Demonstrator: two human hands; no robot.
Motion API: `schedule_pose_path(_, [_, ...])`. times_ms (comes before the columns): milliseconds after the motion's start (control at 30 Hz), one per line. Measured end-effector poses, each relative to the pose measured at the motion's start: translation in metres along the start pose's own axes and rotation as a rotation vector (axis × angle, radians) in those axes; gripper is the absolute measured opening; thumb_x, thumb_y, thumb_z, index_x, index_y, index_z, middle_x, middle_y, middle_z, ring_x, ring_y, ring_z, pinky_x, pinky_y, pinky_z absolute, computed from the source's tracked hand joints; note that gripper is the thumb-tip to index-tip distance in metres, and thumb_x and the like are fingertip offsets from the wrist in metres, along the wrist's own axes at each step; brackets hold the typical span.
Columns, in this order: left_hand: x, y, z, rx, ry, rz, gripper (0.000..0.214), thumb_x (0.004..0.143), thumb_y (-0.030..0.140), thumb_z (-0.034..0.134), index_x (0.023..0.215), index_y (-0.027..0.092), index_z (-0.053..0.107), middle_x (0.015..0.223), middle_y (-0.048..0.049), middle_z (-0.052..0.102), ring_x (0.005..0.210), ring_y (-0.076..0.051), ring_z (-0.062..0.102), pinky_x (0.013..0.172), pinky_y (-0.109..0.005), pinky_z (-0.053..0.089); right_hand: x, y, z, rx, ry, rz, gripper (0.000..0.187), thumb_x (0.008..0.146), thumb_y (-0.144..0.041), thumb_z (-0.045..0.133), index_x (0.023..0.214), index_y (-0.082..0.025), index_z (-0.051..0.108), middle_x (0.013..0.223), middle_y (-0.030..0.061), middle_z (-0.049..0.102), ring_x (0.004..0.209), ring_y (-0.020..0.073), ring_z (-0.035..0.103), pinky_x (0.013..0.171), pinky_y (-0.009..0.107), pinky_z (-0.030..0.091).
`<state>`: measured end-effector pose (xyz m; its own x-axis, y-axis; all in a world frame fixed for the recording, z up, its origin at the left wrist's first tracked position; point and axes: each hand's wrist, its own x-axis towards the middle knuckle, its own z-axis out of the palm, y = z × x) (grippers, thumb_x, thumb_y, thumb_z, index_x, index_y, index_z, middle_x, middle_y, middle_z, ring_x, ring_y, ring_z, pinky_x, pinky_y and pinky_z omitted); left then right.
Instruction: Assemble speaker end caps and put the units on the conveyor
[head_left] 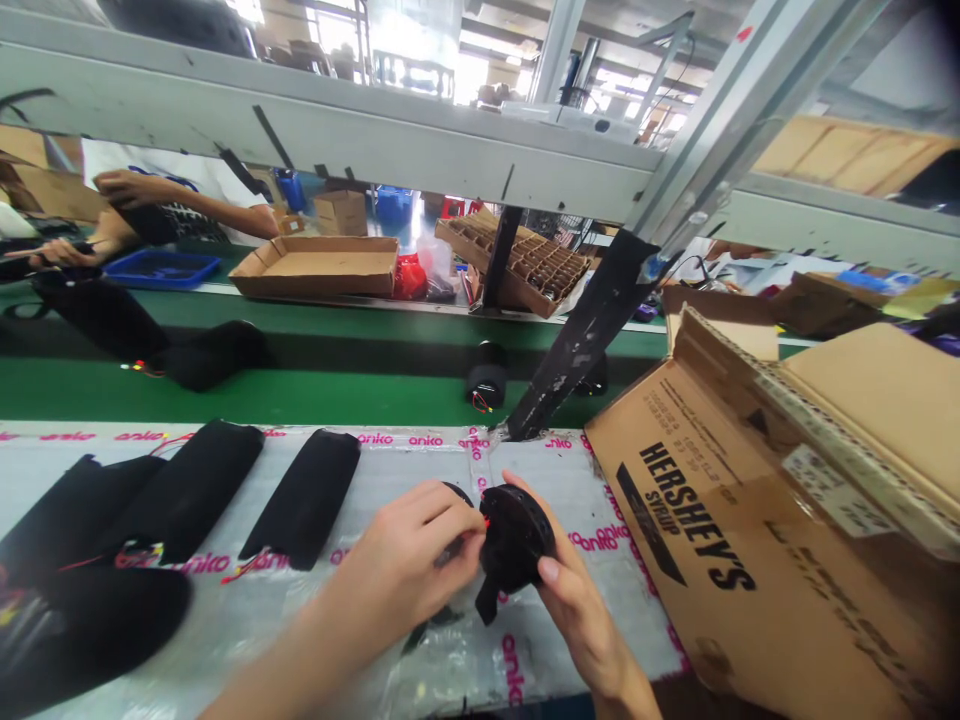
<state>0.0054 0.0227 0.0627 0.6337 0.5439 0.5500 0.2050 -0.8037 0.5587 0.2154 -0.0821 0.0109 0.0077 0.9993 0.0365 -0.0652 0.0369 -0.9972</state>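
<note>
My right hand (574,585) is closed around a round black plastic housing (517,540), thumb on its near edge. A short black tab hangs from the housing's lower side. My left hand (427,545) is in a pinch at the housing's left side, where a bit of red wire (486,522) shows at the fingertips. Behind the left fingers another dark rounded piece is mostly hidden. To the left lie several black fabric-covered cylinder parts, the nearest a black sleeve (304,498) with thin red wires coming out of its lower end.
A Hershey's syrup carton (697,540) stands open at the right. Beyond the wrapped bench (405,470) runs a green conveyor (360,385) carrying black parts, including a small cylinder (487,375). A metal post (585,330) rises ahead. Across, a co-worker's hands (127,190) hold a black part.
</note>
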Motion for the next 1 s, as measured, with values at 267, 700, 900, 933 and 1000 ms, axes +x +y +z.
schedule_pose_path(267, [-0.005,-0.009,-0.003,-0.118,0.014,-0.059,0.008,0.102,0.017,0.073,0.107,0.022,0.070,0.103,-0.0018,0.076,0.088,-0.016,0.075,0.081,-0.026,0.060,0.003,-0.010,-0.006,-0.127,0.003,-0.039,0.067,0.104,-0.059,0.064,0.166,-0.038,0.048,0.177,0.0013,0.043,0.164,0.0351,0.038,0.136,0.056,0.030])
schedule_pose_path(700, [-0.015,-0.016,0.008,-0.222,0.109,-0.251,0.021,0.092,0.004,0.063,0.095,0.022,0.073,0.117,-0.0071,0.073,0.103,-0.021,0.075,0.091,-0.031,0.061,0.006,-0.043,0.019,-0.249,-0.056,-0.001,0.086,0.093,-0.024,0.079,0.169,-0.038,0.041,0.147,0.0109,0.065,0.085,0.0197,0.075,0.085,0.042,0.069])
schedule_pose_path(900, [-0.023,-0.023,0.010,-0.316,0.087,-0.212,0.046,0.079,-0.002,0.063,0.117,0.022,0.073,0.129,-0.0103,0.072,0.119,-0.025,0.074,0.099,-0.033,0.064,0.020,-0.048,0.028,-0.404,0.042,-0.062,0.072,0.086,-0.031,0.086,0.153,-0.030,0.062,0.132,0.0102,0.071,0.089,0.0227,0.072,0.079,0.038,0.067])
schedule_pose_path(933, [-0.023,-0.024,0.011,-0.299,0.097,-0.208,0.047,0.078,-0.002,0.063,0.117,0.021,0.072,0.127,-0.0104,0.072,0.117,-0.024,0.075,0.098,-0.033,0.064,0.022,-0.045,0.028,-0.378,0.047,-0.075,0.069,0.086,-0.035,0.087,0.151,-0.029,0.063,0.123,0.0091,0.074,0.087,0.0230,0.072,0.078,0.037,0.067])
schedule_pose_path(1000, [-0.025,-0.025,0.013,-0.238,0.100,-0.196,0.044,0.078,-0.001,0.063,0.116,0.019,0.072,0.125,-0.0115,0.074,0.113,-0.025,0.077,0.097,-0.034,0.065,0.022,-0.039,0.028,-0.322,0.060,-0.084,0.068,0.087,-0.043,0.087,0.149,-0.027,0.064,0.112,0.0079,0.077,0.091,0.0249,0.073,0.080,0.036,0.066])
